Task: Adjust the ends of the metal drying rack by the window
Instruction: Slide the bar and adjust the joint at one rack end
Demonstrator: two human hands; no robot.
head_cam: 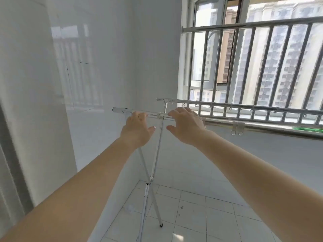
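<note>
The metal drying rack stands in the corner under the window. Its near rail (pixel 223 122) runs from a free left end (pixel 116 110) off to the right, and its far rail (pixel 244 106) lies parallel behind it. Crossed legs (pixel 158 149) drop from a white joint (pixel 160 115) on the near rail to the floor. My left hand (pixel 138 128) reaches the near rail just left of the joint, fingers over the tube, thumb spread below. My right hand (pixel 186 125) is just right of the joint, fingers laid over the rail, thumb apart. Neither hand is closed around the tube.
A glossy white wall (pixel 97 75) stands close behind the rack's left end. The window's metal guard bars (pixel 253 67) and the sill are right behind the far rail. White clips with rings (pixel 237 128) hang on the near rail. The floor (pixel 192 215) is tiled.
</note>
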